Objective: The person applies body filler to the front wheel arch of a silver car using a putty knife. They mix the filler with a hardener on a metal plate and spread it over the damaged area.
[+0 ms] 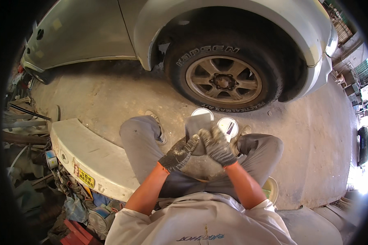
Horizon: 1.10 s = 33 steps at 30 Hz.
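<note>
Both my hands wear dirty dark gloves with orange cuffs and meet in front of me, between my knees. My left hand (179,152) is closed on the lower edge of a flat grey sheet (197,125), its thumb lying over it. Close on the right, my right hand (218,146) is closed and smeared by motion beside the sheet; what it grips, if anything, I cannot make out. Just beyond are two round cans with white lids: one can (203,111) partly behind the sheet, the other can (227,128) by my right hand.
A pale car (94,32) with a large black tyre (176,77) and dusty wheel (224,81) stands ahead. A pale bumper-like panel (92,149) lies along my left, with a clutter of scrap and cans (98,220) past it. A bucket (272,188) sits by my right hip.
</note>
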Each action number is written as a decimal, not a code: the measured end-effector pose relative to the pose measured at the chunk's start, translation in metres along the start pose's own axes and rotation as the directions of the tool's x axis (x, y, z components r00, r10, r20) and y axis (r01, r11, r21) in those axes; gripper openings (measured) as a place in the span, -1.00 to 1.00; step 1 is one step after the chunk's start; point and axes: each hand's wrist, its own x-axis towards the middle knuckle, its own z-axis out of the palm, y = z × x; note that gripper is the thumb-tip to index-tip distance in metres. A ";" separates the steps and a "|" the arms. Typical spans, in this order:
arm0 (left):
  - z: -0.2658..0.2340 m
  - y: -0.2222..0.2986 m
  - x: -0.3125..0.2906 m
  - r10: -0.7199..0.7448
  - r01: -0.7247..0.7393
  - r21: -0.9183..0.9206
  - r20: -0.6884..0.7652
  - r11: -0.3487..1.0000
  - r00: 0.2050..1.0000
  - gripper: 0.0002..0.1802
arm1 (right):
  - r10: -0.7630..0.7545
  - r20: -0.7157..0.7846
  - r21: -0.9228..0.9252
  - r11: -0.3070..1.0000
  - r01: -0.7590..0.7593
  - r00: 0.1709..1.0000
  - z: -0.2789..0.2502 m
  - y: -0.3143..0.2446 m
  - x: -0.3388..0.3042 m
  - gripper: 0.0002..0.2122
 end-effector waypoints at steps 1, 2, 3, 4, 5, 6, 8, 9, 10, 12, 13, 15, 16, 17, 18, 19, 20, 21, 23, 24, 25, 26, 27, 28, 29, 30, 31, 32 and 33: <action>0.001 0.005 -0.005 -0.034 0.035 -0.012 0.020 0.999 0.999 -0.61 | -0.031 -0.139 0.013 0.999 0.033 0.990 0.002 0.000 0.001 -0.49; 0.002 0.011 -0.005 0.099 -0.098 -0.029 0.033 0.995 0.995 -0.60 | -0.075 -0.255 -0.021 0.997 0.072 0.964 0.003 0.001 0.000 -0.51; 0.002 0.018 -0.005 0.265 -0.262 0.103 -0.018 0.960 0.964 -0.58 | -0.082 -0.298 -0.003 0.996 0.085 0.951 0.003 0.001 0.003 -0.53; 0.000 0.024 -0.003 0.193 -0.190 0.096 -0.013 0.977 0.981 -0.58 | -0.103 -0.252 0.003 0.994 0.108 0.962 -0.001 0.001 0.009 -0.55; -0.003 0.030 0.002 0.064 -0.063 0.104 -0.005 0.993 0.998 -0.57 | -0.160 -0.233 -0.039 0.987 0.156 0.959 -0.001 -0.004 0.013 -0.60; -0.007 0.035 0.006 -0.025 0.024 0.091 0.005 0.996 1.000 -0.57 | -0.232 -0.182 -0.102 0.971 0.216 0.956 -0.001 -0.011 0.015 -0.64; -0.015 0.042 0.018 -0.084 0.097 -0.131 0.101 0.987 0.991 -0.49 | -0.655 -0.207 -0.486 0.714 0.504 0.727 -0.016 -0.031 0.052 -0.69; -0.023 0.044 0.026 -0.119 0.124 -0.026 0.136 0.992 0.984 -0.45 | -0.753 -0.222 -0.634 0.594 0.494 0.620 -0.025 -0.045 0.071 -0.70; -0.032 0.046 0.033 -0.156 0.144 0.081 0.166 0.986 0.974 -0.42 | -0.792 -0.278 -0.693 0.557 0.457 0.543 -0.040 -0.061 0.102 -0.80; -0.044 0.044 0.050 -0.152 0.054 0.421 0.204 0.906 0.967 -0.35 | -0.768 -0.220 -0.676 0.565 0.473 0.602 -0.068 -0.094 0.169 -0.76; -0.051 0.042 0.060 -0.122 -0.035 0.533 0.257 0.846 0.959 -0.41 | -0.400 -0.426 -0.136 0.915 0.380 0.811 -0.073 -0.111 0.204 -0.66; -0.063 0.032 0.081 -0.049 -0.197 0.671 0.329 0.715 0.943 -0.51 | -0.524 -0.445 -0.265 0.851 0.453 0.726 -0.086 -0.135 0.259 -0.54; -0.067 0.026 0.094 -0.001 -0.263 0.710 0.349 0.653 0.937 -0.54 | -0.605 -0.519 -0.301 0.790 0.534 0.604 -0.084 -0.148 0.285 -0.67; -0.071 0.018 0.104 0.017 -0.312 0.754 0.372 0.578 0.928 -0.57 | -0.556 -0.566 -0.357 0.831 0.427 0.609 -0.081 -0.154 0.298 -0.69; -0.074 0.009 0.113 0.023 -0.295 0.777 0.341 0.556 0.940 -0.59 | -0.612 -0.607 -0.452 0.790 0.413 0.506 -0.078 -0.157 0.308 -0.70; -0.076 0.001 0.120 0.003 -0.266 0.807 0.311 0.527 0.950 -0.62 | -0.569 -0.612 -0.405 0.822 0.401 0.549 -0.073 -0.159 0.314 -0.70; -0.077 -0.007 0.126 -0.023 -0.238 0.838 0.285 0.492 0.958 -0.64 | -0.585 -0.606 -0.392 0.810 0.437 0.539 -0.068 -0.158 0.317 -0.70; -0.078 -0.015 0.128 -0.059 -0.217 0.827 0.288 0.519 0.956 -0.65 | -0.634 -0.627 -0.412 0.764 0.497 0.454 -0.061 -0.158 0.318 -0.70; -0.077 -0.028 0.129 -0.172 -0.161 0.822 0.298 0.547 0.939 -0.67 | -0.569 -0.564 -0.372 0.822 0.431 0.598 -0.046 -0.157 0.320 -0.72; -0.074 -0.031 0.130 -0.176 -0.157 0.820 0.298 0.550 0.938 -0.67 | -0.563 -0.578 -0.383 0.826 0.413 0.590 -0.039 -0.157 0.321 -0.73; -0.073 -0.034 0.130 -0.207 -0.135 0.831 0.287 0.539 0.935 -0.68 | -0.566 -0.488 -0.431 0.818 0.381 0.664 -0.036 -0.156 0.321 -0.75; -0.071 -0.035 0.131 -0.235 -0.118 0.835 0.283 0.538 0.930 -0.67 | -0.618 -0.433 -0.470 0.776 0.421 0.656 -0.033 -0.157 0.322 -0.73; -0.071 -0.036 0.133 -0.202 -0.174 0.830 0.323 0.529 0.925 -0.68 | -0.616 -0.467 -0.484 0.779 0.399 0.635 -0.034 -0.156 0.323 -0.73; -0.070 -0.036 0.135 -0.170 -0.171 0.827 0.304 0.536 0.937 -0.68 | -0.656 -0.415 -0.488 0.745 0.454 0.631 -0.033 -0.156 0.323 -0.73; -0.069 -0.035 0.137 -0.136 -0.170 0.821 0.286 0.545 0.948 -0.69 | -0.613 -0.500 -0.450 0.787 0.422 0.612 -0.034 -0.155 0.324 -0.75; -0.070 -0.035 0.139 -0.101 -0.169 0.816 0.267 0.553 0.958 -0.69 | -0.586 -0.582 -0.424 0.811 0.404 0.564 -0.036 -0.154 0.324 -0.77; -0.070 -0.036 0.141 -0.099 -0.150 0.825 0.241 0.544 0.966 -0.70 | -0.553 -0.671 -0.302 0.813 0.499 0.495 -0.036 -0.153 0.325 -0.80; -0.069 -0.037 0.142 -0.097 -0.130 0.831 0.215 0.540 0.972 -0.71 | -0.614 -0.675 -0.338 0.751 0.568 0.410 -0.036 -0.151 0.325 -0.83; -0.068 -0.038 0.143 -0.089 -0.125 0.831 0.204 0.542 0.975 -0.71 | -0.664 -0.570 -0.432 0.743 0.511 0.484 -0.035 -0.149 0.326 -0.83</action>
